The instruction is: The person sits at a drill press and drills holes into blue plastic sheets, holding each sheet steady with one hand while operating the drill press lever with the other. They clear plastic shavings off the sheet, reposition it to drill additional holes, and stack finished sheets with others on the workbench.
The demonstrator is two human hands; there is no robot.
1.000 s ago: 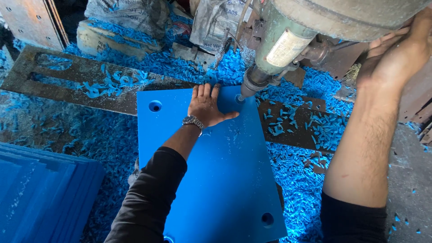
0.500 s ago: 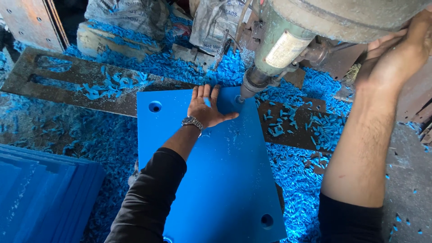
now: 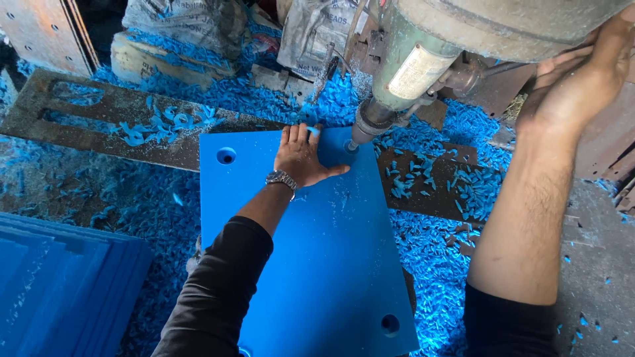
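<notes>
Left hand (image 3: 301,155) lay flat, fingers spread, pressing the blue plastic plate (image 3: 311,258) beside the drill chuck (image 3: 367,122); right hand (image 3: 572,82) gripped the drill press's lever.

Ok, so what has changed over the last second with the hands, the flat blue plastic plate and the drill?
Almost nothing. The left hand stays pressed flat on the flat blue plastic plate, the right hand stays up at the machine, and the drill's tip stays at the plate's far right corner.
</notes>
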